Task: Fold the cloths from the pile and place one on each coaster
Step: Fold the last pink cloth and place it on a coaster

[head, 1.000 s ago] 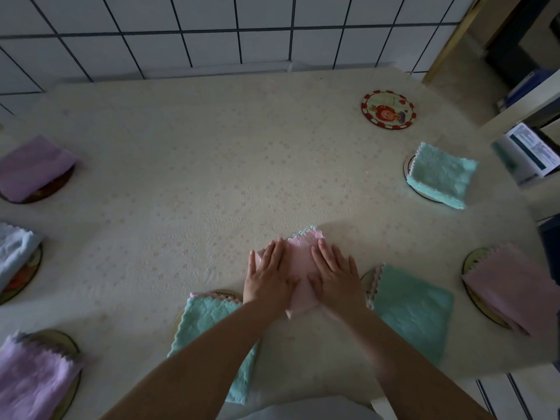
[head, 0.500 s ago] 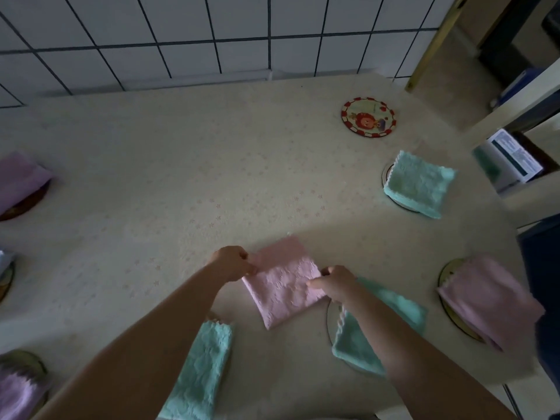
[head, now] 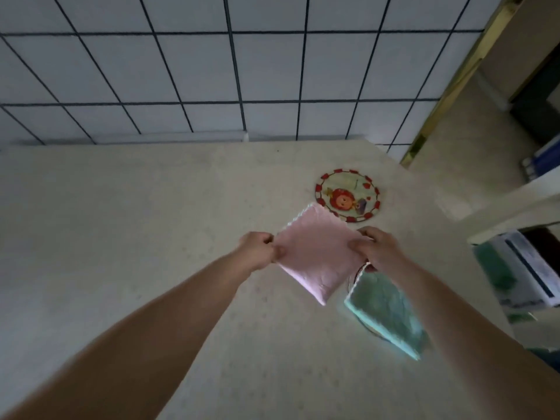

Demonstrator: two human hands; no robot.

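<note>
Cloth looks soft, light, floppy — left hand and right hand pinch opposite corners shut, best grip for reaching the coaster.

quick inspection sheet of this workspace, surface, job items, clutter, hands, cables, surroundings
surface: pale patterned tablecloth over the table, set against the wall.
job's things: folded pink cloth held up between both hands, its far corner overlapping the near edge of the bare red-rimmed coaster; folded teal cloth lies on another coaster, only its rim showing.
clutter: nothing seen on the table.
grippers: left hand pinches the pink cloth's left corner; right hand pinches its right corner.
cables: nothing seen.
surroundings: white tiled wall behind; white and green boxes to the right, blurred; doorway with gold trim at upper right.
</note>
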